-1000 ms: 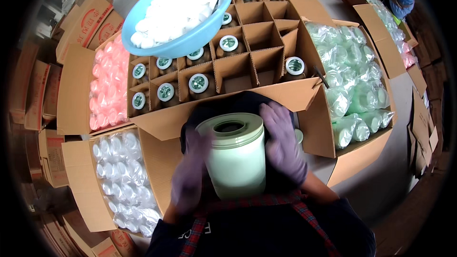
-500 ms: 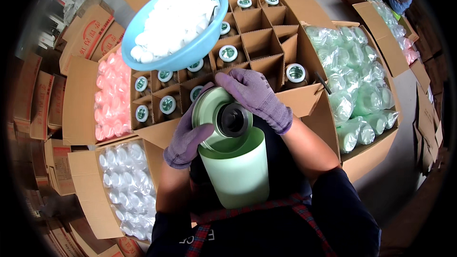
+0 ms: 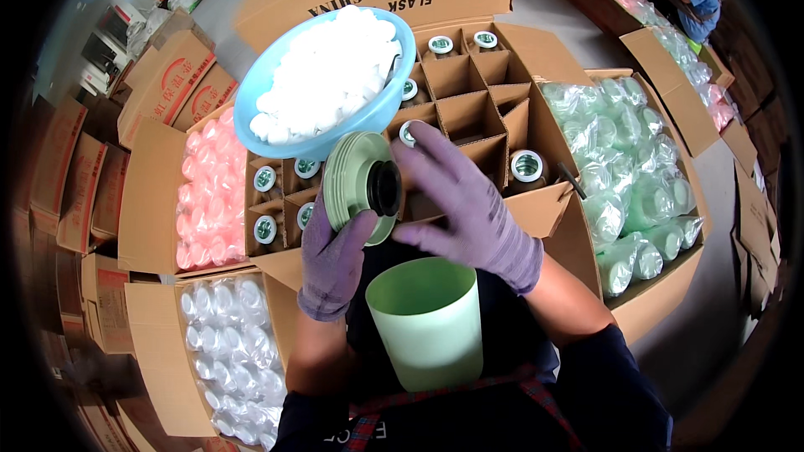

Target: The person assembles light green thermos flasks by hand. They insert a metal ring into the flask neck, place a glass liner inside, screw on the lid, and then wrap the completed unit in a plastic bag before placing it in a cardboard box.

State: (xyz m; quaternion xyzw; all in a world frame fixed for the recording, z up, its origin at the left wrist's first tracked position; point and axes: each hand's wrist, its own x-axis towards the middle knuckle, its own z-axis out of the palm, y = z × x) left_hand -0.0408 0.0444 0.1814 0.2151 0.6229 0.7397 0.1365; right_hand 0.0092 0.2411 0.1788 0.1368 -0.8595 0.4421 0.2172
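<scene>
My left hand (image 3: 328,264), in a purple-grey glove, grips a round pale green flask collar (image 3: 352,184) with a threaded rim and a black ring in its middle. The collar is tilted on its side. My right hand (image 3: 465,209), gloved alike, is just to its right with fingers spread; whether a fingertip touches the collar I cannot tell. Below both hands an open pale green flask shell (image 3: 425,335) stands upright against my apron, its inside bare where I can see. Behind the hands is a divided carton (image 3: 461,113) with several glass flask liners (image 3: 527,167) in its cells.
A light blue basin (image 3: 251,130) heaped with white round pieces (image 3: 327,75) rests on the carton. Boxes of bagged pink (image 3: 209,192), clear (image 3: 230,343) and green parts (image 3: 628,159) surround it. A dark rod (image 3: 572,180) sticks out by the carton's right corner. Another person (image 3: 699,0) is at the far right.
The collar has lifted away from the shell's mouth and turned onto its side in my left hand. My right hand has let go and spread its fingers. The view has shifted slightly.
</scene>
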